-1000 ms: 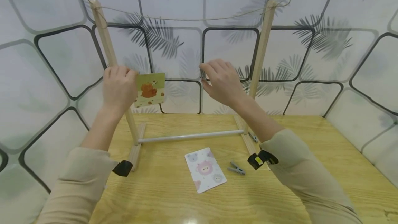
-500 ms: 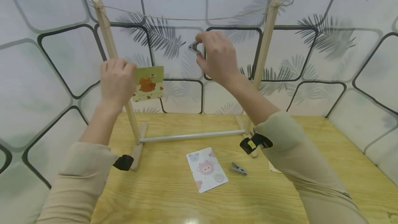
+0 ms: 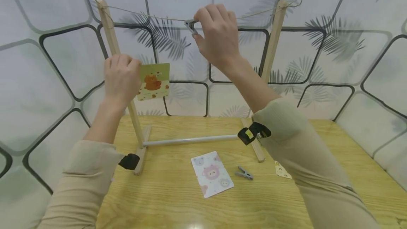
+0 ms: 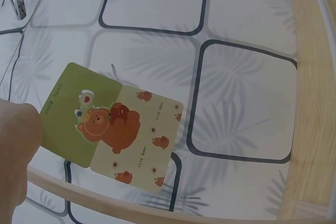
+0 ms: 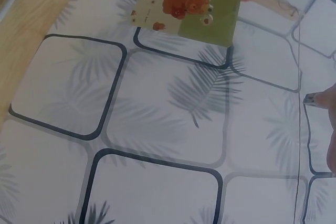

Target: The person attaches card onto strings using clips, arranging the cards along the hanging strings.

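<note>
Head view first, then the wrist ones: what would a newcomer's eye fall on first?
Probably the green-and-cream bear card, pinched in the left hand at mid-height. Next, the gray clip in the right hand, up by the string between the wooden posts. Below, a white card with a pink animal lies on the table, a second gray clip to its right.
</note>
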Tool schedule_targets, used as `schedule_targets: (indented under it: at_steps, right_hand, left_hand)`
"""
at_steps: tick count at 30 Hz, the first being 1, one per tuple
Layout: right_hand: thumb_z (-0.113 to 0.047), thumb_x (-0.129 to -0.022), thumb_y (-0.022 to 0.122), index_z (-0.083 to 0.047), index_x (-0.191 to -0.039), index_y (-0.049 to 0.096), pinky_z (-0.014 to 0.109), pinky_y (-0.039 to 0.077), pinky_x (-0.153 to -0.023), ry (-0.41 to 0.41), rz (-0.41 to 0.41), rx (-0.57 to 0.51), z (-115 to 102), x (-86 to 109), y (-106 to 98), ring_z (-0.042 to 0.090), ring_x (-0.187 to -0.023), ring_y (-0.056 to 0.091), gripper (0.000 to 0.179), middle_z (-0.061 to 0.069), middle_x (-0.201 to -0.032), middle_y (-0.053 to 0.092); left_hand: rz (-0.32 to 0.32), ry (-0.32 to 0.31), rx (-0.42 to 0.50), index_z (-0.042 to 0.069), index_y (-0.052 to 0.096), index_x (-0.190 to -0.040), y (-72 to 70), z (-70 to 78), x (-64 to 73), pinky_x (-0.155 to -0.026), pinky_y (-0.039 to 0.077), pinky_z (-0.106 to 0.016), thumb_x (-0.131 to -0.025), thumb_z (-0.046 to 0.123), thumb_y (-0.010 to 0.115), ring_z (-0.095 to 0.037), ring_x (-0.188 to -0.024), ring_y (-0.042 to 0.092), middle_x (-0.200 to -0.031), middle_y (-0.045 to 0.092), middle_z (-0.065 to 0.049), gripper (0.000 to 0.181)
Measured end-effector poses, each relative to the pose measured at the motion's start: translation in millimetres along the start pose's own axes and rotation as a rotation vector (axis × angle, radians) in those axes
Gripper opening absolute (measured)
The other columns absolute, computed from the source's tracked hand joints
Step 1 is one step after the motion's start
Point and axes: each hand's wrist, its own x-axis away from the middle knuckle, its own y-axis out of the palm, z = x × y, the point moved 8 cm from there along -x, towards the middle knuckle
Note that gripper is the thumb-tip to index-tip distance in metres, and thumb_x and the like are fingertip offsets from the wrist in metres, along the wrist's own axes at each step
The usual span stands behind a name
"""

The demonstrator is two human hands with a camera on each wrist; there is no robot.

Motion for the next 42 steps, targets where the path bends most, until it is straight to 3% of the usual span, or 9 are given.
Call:
schedule_targets:
  at_steps: [7,22,36,42]
  right_hand:
    - [-0.004,-0.081,0.066,-0.001,-0.094,0.062,0.037,0.035,-0.085,0.0,0.006,0.06,5,-8.6,0,0.028,-0.096,0.051,0.014,0.011,-0.095,0.062]
    - [-0.004,-0.08,0.064,-0.004,-0.087,0.067,0.038,0.036,-0.084,-0.041,0.007,0.166,11,-18.3,0,0.027,-0.094,0.053,0.008,0.009,-0.086,0.063]
    - [-0.011,-0.084,0.065,-0.005,-0.095,0.065,0.039,0.037,-0.086,0.024,-0.148,0.228,4,-23.9,22,0.027,-0.099,0.052,0.012,0.009,-0.094,0.063]
    - [-0.013,-0.084,0.066,-0.007,-0.095,0.066,0.037,0.038,-0.085,0.016,-0.167,0.25,-5,-27.9,27,0.025,-0.1,0.052,0.013,0.006,-0.094,0.063]
  left_hand:
    - [0.005,-0.01,-0.013,-0.008,0.064,-0.091,-0.5,1.9,-4.8,-0.079,0.035,-0.048,-0.089,-0.001,0.048,-0.04,-0.087,0.048,-0.085,0.053,-0.021,0.017]
    - [-0.024,-0.042,-0.019,-0.007,0.064,-0.095,1.3,0.1,-11.4,-0.084,0.035,-0.048,-0.088,-0.002,0.048,-0.04,-0.091,0.047,-0.089,0.054,-0.022,0.018]
    - [-0.047,-0.056,-0.024,-0.006,0.064,-0.096,0.4,-1.2,-12.1,-0.084,0.035,-0.049,-0.091,0.003,0.047,-0.04,-0.092,0.047,-0.09,0.055,-0.022,0.019]
    - [-0.037,-0.04,-0.037,-0.007,0.065,-0.098,-3.0,-0.8,-14.2,-0.082,0.035,-0.049,-0.088,-0.002,0.048,-0.041,-0.09,0.047,-0.09,0.054,-0.023,0.02]
